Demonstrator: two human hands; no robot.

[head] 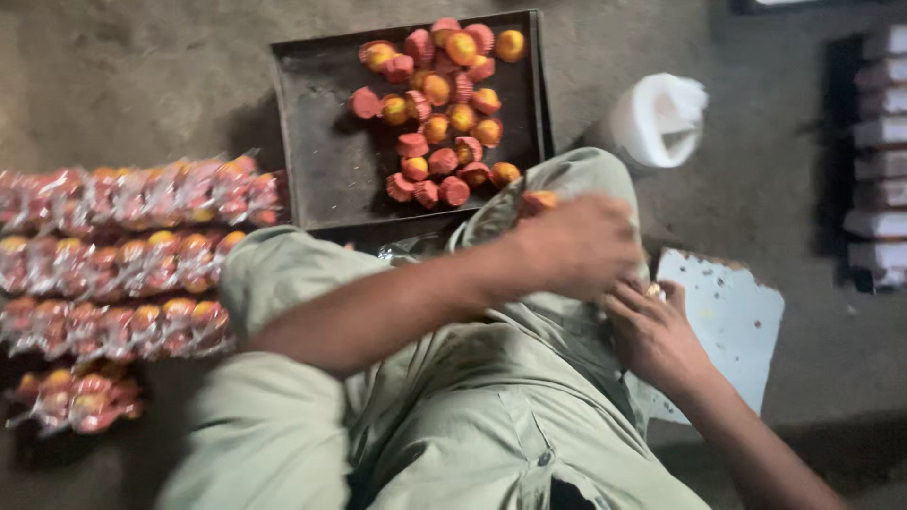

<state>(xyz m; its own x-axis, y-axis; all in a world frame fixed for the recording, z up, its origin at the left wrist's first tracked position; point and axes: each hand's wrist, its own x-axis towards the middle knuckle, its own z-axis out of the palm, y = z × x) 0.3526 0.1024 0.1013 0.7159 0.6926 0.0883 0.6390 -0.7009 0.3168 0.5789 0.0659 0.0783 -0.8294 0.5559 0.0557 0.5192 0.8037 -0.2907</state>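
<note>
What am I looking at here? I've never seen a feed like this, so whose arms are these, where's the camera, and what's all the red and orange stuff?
There is no machine here: these are a person's two bare arms, filmed by one camera worn on the head and looking down at the lap and the floor. The left hand holds a small orange cake in a red cup, though motion blur hides the grip. The right hand rests just beside it on the lap; whether it holds anything is not visible. On the floor ahead lies a dark metal tray with more loose cakes heaped at one side. To the left lie rows of bagged cakes in clear wrapping. A white plastic bag and a white sheet of card lie to the right.
</note>
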